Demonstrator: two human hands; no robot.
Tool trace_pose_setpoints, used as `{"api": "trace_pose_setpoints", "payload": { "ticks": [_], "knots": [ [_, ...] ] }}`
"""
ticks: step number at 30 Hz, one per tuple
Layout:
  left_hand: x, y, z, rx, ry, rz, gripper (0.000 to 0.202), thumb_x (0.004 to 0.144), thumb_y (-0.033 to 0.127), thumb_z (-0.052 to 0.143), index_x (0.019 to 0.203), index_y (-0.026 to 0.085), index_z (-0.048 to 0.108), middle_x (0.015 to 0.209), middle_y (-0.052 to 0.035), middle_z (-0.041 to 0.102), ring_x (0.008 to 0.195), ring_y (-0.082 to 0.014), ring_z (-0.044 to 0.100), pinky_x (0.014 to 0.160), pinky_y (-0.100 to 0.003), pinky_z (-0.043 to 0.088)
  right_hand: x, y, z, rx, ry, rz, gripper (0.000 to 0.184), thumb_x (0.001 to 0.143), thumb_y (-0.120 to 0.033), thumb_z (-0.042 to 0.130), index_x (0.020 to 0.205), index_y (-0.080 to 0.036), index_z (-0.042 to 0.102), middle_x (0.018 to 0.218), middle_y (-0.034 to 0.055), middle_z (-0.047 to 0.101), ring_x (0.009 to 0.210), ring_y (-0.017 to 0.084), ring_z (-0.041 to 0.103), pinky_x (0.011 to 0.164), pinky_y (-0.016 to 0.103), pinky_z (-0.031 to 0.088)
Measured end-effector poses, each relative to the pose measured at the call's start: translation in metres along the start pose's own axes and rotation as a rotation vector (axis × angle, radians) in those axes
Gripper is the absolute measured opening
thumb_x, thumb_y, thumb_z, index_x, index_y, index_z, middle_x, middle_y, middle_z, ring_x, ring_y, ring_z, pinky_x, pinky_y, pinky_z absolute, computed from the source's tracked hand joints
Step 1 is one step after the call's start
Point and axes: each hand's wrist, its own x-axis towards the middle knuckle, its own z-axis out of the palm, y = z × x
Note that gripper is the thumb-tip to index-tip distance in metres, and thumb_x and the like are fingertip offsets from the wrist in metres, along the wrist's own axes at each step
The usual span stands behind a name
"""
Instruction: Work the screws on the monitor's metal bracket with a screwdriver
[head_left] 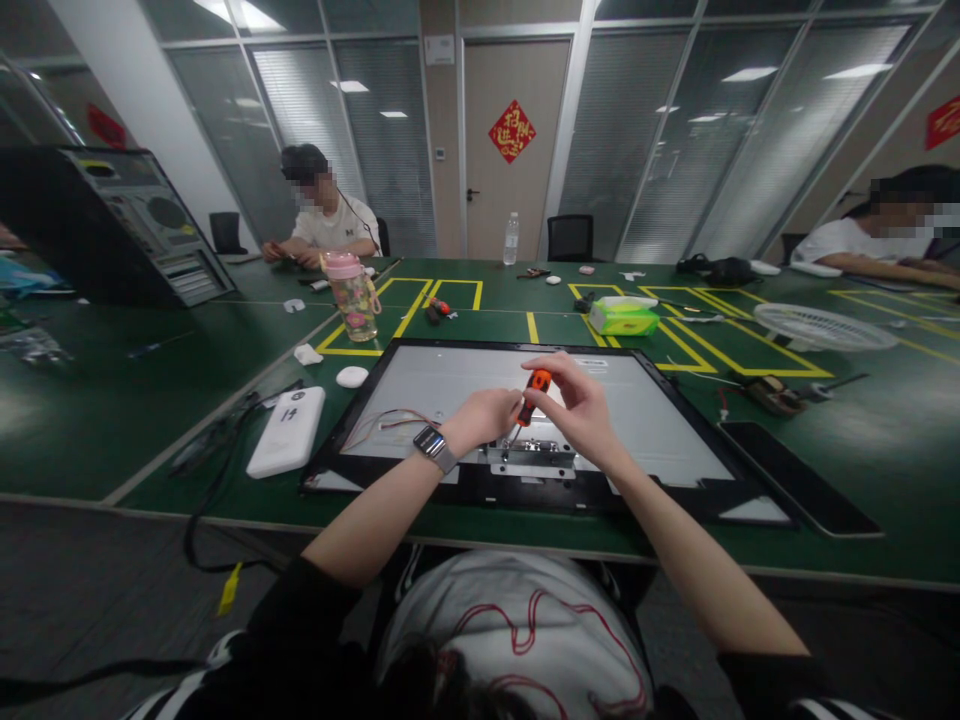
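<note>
A flat panel [420, 385] with a black frame, like the back of a monitor, lies on the green table in front of me. My right hand [574, 405] is closed around the orange and black handle of a screwdriver [535, 392]. Its shaft slants down and left toward a metal bracket [536, 455] at the panel's lower middle; whether the tip sits in a screw I cannot tell. My left hand [487, 415] is beside the handle, fingers drawn together; what they hold, if anything, is hidden. Thin coloured wires [394, 415] lie on the panel's left part.
Left of the panel lie a white power bank [286, 432] and a white oval case [352, 377]. A pink-lidded bottle [349, 300] stands behind them. A black slab [799, 478] is at right; a green pack [624, 316] and a fan grille [825, 327] lie beyond. Two people sit across.
</note>
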Motion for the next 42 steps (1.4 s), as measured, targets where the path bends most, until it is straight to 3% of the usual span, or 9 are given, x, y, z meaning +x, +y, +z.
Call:
{"api": "trace_pose_setpoints", "payload": {
  "ticks": [6, 11, 17, 26, 30, 34, 39, 42],
  "knots": [
    [-0.002, -0.002, 0.001, -0.013, 0.027, 0.054, 0.024, 0.097, 0.025, 0.043, 0.101, 0.015, 0.064, 0.092, -0.0107, 0.072, 0.082, -0.0227, 0.067, 0.072, -0.03, 0.048, -0.001, -0.002, -0.002, 0.072, -0.106, 0.05, 0.034, 0.097, -0.027, 0.05, 0.129, -0.027, 0.06, 0.111, 0.0078, 0.068, 0.097, 0.022, 0.066, 0.088, 0.042, 0.054],
    [-0.002, -0.002, 0.001, 0.001, 0.036, 0.021, 0.024, 0.096, 0.022, 0.044, 0.104, 0.015, 0.065, 0.092, -0.0107, 0.073, 0.084, -0.0235, 0.068, 0.072, -0.03, 0.049, 0.001, 0.0, -0.001, -0.105, 0.001, -0.044, 0.026, 0.088, -0.026, 0.066, 0.115, -0.025, 0.067, 0.098, 0.0061, 0.065, 0.095, 0.022, 0.062, 0.091, 0.042, 0.051],
    [-0.006, 0.006, -0.006, 0.016, 0.017, 0.003, 0.024, 0.095, 0.02, 0.045, 0.097, 0.013, 0.067, 0.096, -0.0134, 0.073, 0.088, -0.0244, 0.069, 0.075, -0.03, 0.05, 0.001, 0.001, -0.001, -0.044, -0.16, 0.001, 0.041, 0.096, -0.026, 0.052, 0.136, -0.026, 0.052, 0.11, 0.0085, 0.068, 0.094, 0.021, 0.067, 0.089, 0.042, 0.054],
    [0.0, -0.006, 0.006, 0.024, 0.053, 0.051, 0.025, 0.097, 0.022, 0.042, 0.109, 0.016, 0.064, 0.101, -0.0118, 0.073, 0.09, -0.0238, 0.069, 0.075, -0.029, 0.049, -0.002, 0.002, -0.001, -0.316, 0.012, -0.136, 0.032, 0.088, -0.029, 0.067, 0.119, -0.025, 0.064, 0.097, 0.0066, 0.068, 0.084, 0.02, 0.065, 0.078, 0.037, 0.057],
    [0.002, -0.008, 0.01, 0.029, 0.064, 0.056, 0.026, 0.098, 0.025, 0.041, 0.108, 0.015, 0.063, 0.103, -0.013, 0.072, 0.092, -0.0238, 0.068, 0.078, -0.03, 0.049, -0.004, 0.001, -0.001, -0.281, 0.079, -0.092, 0.035, 0.088, -0.028, 0.067, 0.122, -0.025, 0.063, 0.098, 0.0061, 0.067, 0.08, 0.019, 0.064, 0.076, 0.036, 0.059],
    [0.003, -0.007, 0.01, 0.074, 0.09, 0.071, 0.032, 0.102, 0.029, 0.034, 0.106, 0.015, 0.062, 0.102, -0.0134, 0.071, 0.092, -0.0239, 0.068, 0.079, -0.032, 0.049, -0.005, 0.002, -0.005, -0.211, 0.233, -0.027, 0.04, 0.088, -0.028, 0.066, 0.127, -0.026, 0.06, 0.099, 0.0054, 0.065, 0.08, 0.018, 0.066, 0.078, 0.037, 0.06],
    [0.005, -0.007, 0.012, 0.129, 0.1, 0.07, 0.031, 0.101, 0.027, 0.035, 0.102, 0.015, 0.063, 0.099, -0.0132, 0.071, 0.091, -0.0244, 0.068, 0.079, -0.033, 0.049, -0.012, 0.003, -0.02, -0.172, 0.419, 0.041, 0.029, 0.09, -0.028, 0.061, 0.119, -0.024, 0.063, 0.097, 0.0046, 0.064, 0.068, 0.015, 0.065, 0.067, 0.033, 0.06],
    [0.006, -0.007, 0.012, 0.133, 0.101, 0.068, 0.03, 0.101, 0.026, 0.035, 0.102, 0.015, 0.063, 0.098, -0.0131, 0.071, 0.091, -0.0241, 0.068, 0.079, -0.033, 0.049, -0.019, 0.006, -0.027, -0.187, 0.448, 0.064, 0.028, 0.089, -0.025, 0.062, 0.117, -0.023, 0.064, 0.094, 0.0036, 0.063, 0.064, 0.014, 0.063, 0.062, 0.03, 0.057]
  ]
}}
